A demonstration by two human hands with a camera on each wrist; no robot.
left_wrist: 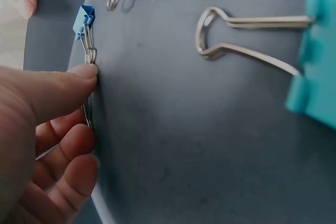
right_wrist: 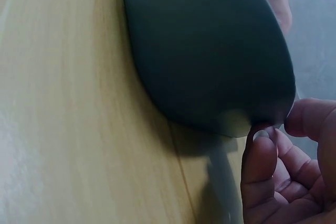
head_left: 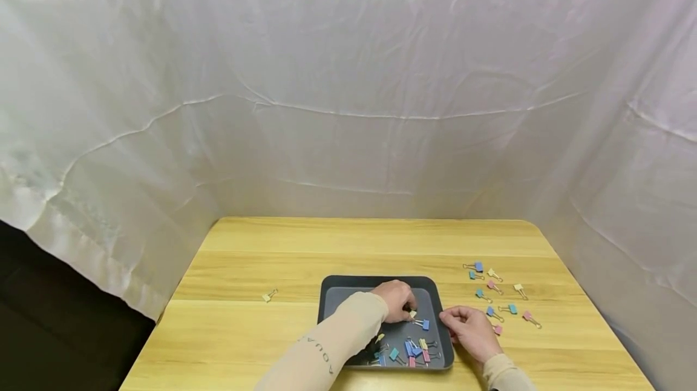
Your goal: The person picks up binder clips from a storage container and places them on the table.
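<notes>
Inside the dark tray (head_left: 381,281), my left hand (head_left: 396,301) reaches in with fingers curled. Its thumb and fingers pinch a binder clip, whose wire handle (left_wrist: 86,116) shows between them; a yellow clip (head_left: 413,314) appears right at these fingertips in the head view. Just beyond the thumb tip lies a blue clip (left_wrist: 84,20), its wire loops close against the thumb. My right hand (head_left: 472,331) pinches the tray's right rim between thumb and fingers. More clips, blue, teal (head_left: 394,354), yellow and pink, lie in the tray's near right part.
Right of the tray, several loose binder clips (head_left: 509,308) are scattered on the wooden table (head_left: 245,342). A single yellow clip (head_left: 267,297) lies to the left. Pale curtains (head_left: 354,155) hang behind the table and along its sides.
</notes>
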